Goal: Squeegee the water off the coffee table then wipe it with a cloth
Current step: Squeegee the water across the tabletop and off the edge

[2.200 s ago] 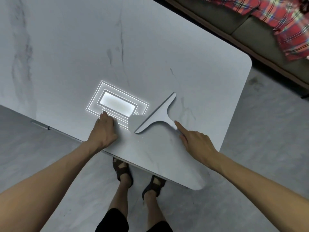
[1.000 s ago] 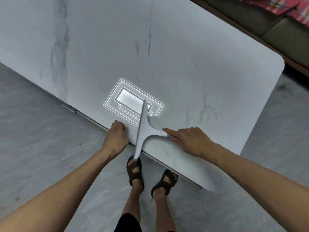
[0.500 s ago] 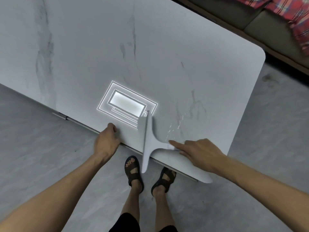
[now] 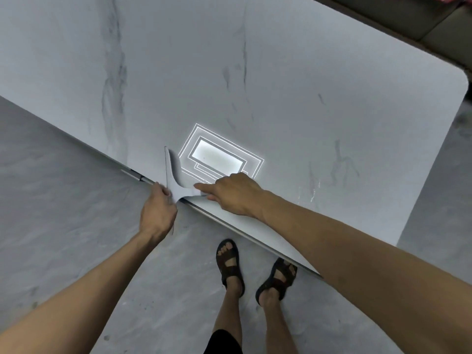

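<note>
Squeegee (image 4: 176,182) sits at the near edge of the coffee table (image 4: 281,72), blade running from the tabletop out past the edge, lower end hidden behind the left hand. Right hand (image 4: 235,194) grips the handle, fingers curled around it, index finger stretched forward along the handle toward the blade. Left hand (image 4: 158,210) is at the table edge just beside the blade, fingers curled over the rim; cannot tell if it touches the squeegee. Both forearms bare, reaching in from the bottom of the view.

Tabletop is pale grey marble-look with dark veins, rounded corner at right. A bright rectangular light reflection (image 4: 219,157) lies on the surface just beyond the right hand. A few thin water streaks (image 4: 313,192) glint on the table to the right of the right hand, near the edge. Cloth not visible.

Below the table edge, two feet in dark sandals (image 4: 229,261) stand on a grey floor (image 4: 63,200). A dark sofa (image 4: 434,19) shows at top right behind the table.
</note>
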